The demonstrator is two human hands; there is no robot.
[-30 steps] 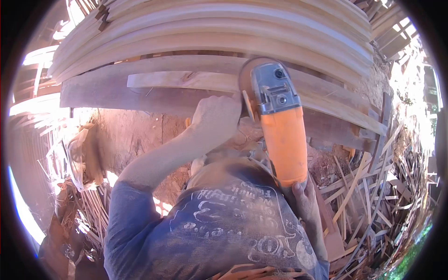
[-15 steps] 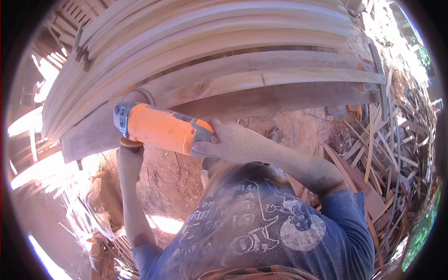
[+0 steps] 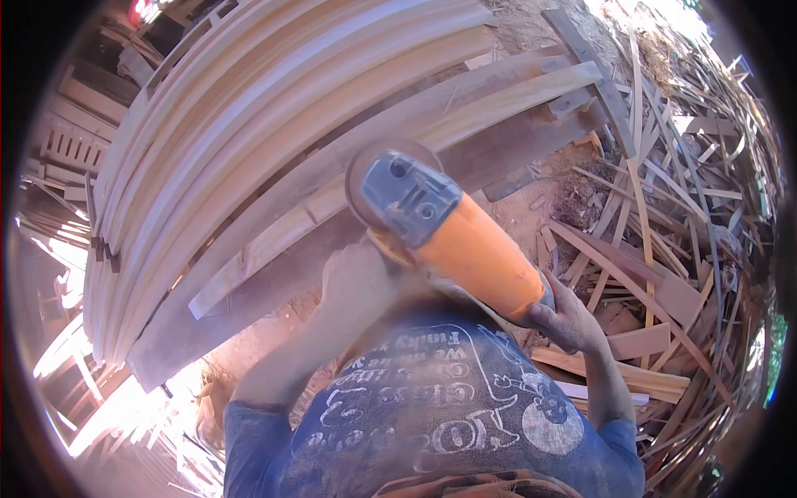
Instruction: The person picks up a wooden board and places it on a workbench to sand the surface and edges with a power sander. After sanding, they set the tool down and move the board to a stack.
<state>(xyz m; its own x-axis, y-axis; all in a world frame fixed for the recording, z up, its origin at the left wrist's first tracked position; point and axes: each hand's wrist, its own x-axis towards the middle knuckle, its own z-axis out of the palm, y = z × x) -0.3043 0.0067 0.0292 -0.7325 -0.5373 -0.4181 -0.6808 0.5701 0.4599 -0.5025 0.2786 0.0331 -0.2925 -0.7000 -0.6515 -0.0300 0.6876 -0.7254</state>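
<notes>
An orange angle grinder [image 3: 481, 253] with a grey head is held in front of my body, its round disc [image 3: 359, 187] over the narrow wooden strip [image 3: 332, 206]. My right hand [image 3: 574, 317] is wrapped round the dark rear end of the grinder. Blurred by motion, my left hand [image 3: 359, 278] is closed at the side handle next to the grinder's head. The pale strip lies lengthwise on a broad dark plank [image 3: 490, 166], and the disc hides part of it.
Beyond the plank lie several long, pale boards [image 3: 274, 108] side by side. A dark crosspiece [image 3: 594, 79] stands at the plank's right end. Offcuts and thin wood scraps [image 3: 664, 224] are heaped on the ground to the right. Bright sunlight falls at the lower left.
The grinder has moved right along the strip from its left part, and both hands have gone with it. Its body now slopes more steeply toward me. The whole view has turned.
</notes>
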